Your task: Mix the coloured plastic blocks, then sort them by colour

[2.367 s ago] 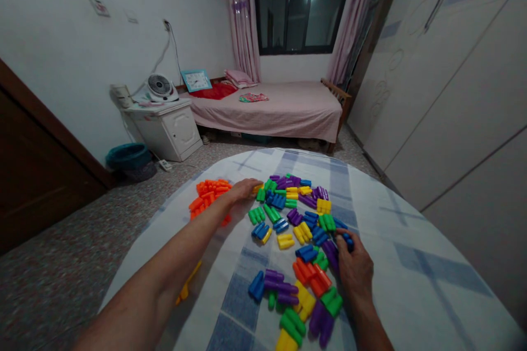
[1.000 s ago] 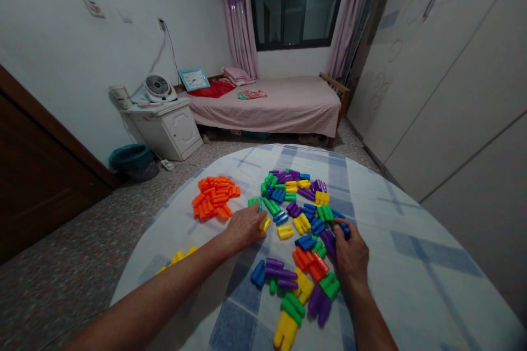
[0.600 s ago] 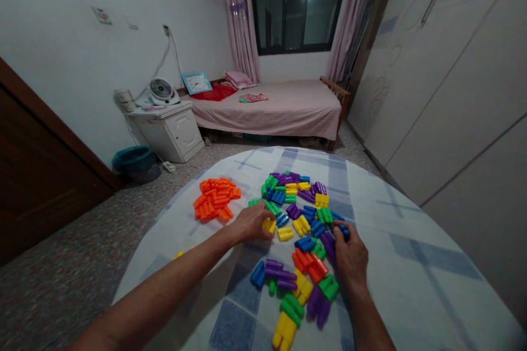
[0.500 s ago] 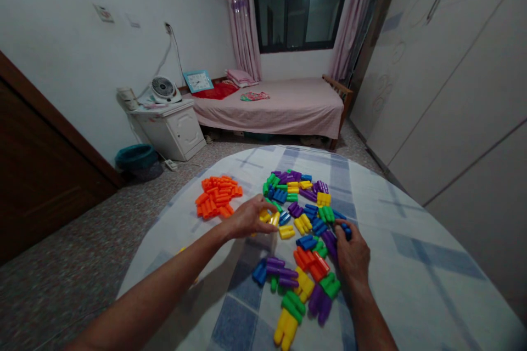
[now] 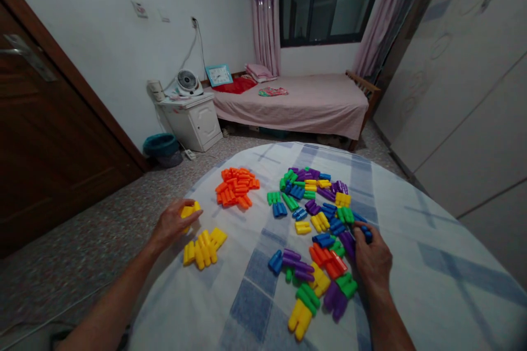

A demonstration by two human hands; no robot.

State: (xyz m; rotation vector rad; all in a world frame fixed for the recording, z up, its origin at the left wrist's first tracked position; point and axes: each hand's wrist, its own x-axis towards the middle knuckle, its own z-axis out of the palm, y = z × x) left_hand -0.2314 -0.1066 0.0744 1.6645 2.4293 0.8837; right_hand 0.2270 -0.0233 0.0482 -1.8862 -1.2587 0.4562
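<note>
Here we've got the left hand (image 5: 172,225) closed around a yellow block (image 5: 190,210), fingers curled over it, just beside a yellow heap (image 5: 201,248). The placement looks deliberate to us: yellows sit together, and so do the oranges in their own tight orange heap (image 5: 236,187), well apart from everything else. Over on the right, the right hand (image 5: 373,261) has its fingertips pinched on a blue block (image 5: 366,234), at the edge of a big mixed heap (image 5: 313,233) of purple, green, blue, yellow and orange pieces, many stuck together in short rows.

It's all lying on a blue-and-white checked cloth (image 5: 436,269) draped over what seems to be a round table. Past that we can see a speckled floor (image 5: 69,274), a pink bed (image 5: 292,107), a white nightstand (image 5: 192,124) with a small fan (image 5: 188,83) on top, a teal wastebasket (image 5: 160,145), and white wardrobes (image 5: 465,77) along the right.
</note>
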